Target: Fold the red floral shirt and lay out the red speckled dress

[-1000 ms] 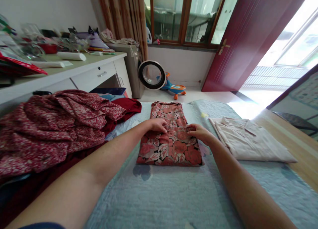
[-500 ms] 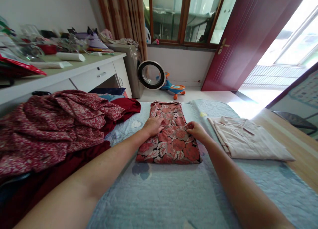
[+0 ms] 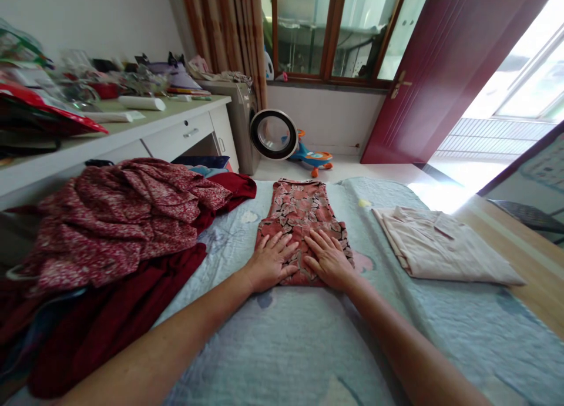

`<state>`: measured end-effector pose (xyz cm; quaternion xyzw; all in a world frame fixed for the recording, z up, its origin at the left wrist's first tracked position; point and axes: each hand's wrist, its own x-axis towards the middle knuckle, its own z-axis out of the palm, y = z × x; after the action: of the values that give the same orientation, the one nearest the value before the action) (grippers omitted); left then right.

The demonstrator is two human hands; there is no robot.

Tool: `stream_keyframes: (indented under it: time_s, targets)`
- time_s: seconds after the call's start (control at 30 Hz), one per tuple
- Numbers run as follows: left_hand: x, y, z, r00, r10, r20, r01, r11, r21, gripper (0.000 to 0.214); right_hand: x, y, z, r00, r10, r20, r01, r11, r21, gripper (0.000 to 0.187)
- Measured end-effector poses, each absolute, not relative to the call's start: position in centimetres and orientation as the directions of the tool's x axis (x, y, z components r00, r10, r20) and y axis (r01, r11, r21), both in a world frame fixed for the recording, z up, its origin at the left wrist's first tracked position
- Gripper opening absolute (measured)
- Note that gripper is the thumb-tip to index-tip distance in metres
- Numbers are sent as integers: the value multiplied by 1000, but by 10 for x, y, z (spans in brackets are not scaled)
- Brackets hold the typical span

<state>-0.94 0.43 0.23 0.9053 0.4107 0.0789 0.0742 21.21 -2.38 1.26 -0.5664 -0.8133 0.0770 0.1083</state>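
A folded garment point(image 3: 304, 209) with a red rose print lies in the middle of a light blue quilted bed cover point(image 3: 282, 347). My left hand point(image 3: 269, 259) rests flat on its near left part, fingers spread. Beside it, my right hand point(image 3: 328, 259) lies flat on the near right part, fingers stretched out. Both palms press down on the cloth and neither hand grips anything.
A heap of red flowered and dark red clothes point(image 3: 114, 230) lies at the left. A folded beige garment point(image 3: 436, 250) sits at the right. A cluttered desk point(image 3: 132, 124), a washing machine point(image 3: 273, 133), a ride-on toy point(image 3: 311, 156) and a dark red door point(image 3: 445, 65) stand beyond.
Both hands moved from the garment's middle toward its near end and went from pinching the cloth to lying flat. The garment looks shorter, folded over. The view shifted slightly.
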Motion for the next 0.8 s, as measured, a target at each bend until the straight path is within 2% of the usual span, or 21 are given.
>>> stream_keyframes:
  time_s: [0.17, 0.3, 0.43, 0.6, 0.8]
  targets:
    - [-11, 5, -2, 659, 748, 79, 727, -660, 190, 64, 213, -20, 5, -327, 944, 44, 920, 329, -211, 59]
    - [-10, 11, 9, 669, 741, 59, 716, -664, 216, 63, 214, -18, 14, -332, 943, 19, 914, 326, -241, 59]
    - [-5, 28, 15, 644, 758, 104, 733, -650, 202, 59, 209, -8, 21, -340, 938, 66, 901, 345, -265, 60]
    - [1, 42, 3, 634, 770, 77, 752, -636, 170, 64, 201, 2, 10, -323, 945, 54, 919, 327, -219, 60]
    - [0, 38, -4, 626, 772, 110, 759, -636, 142, 65, 201, -1, -1, -312, 945, 103, 927, 326, -186, 60]
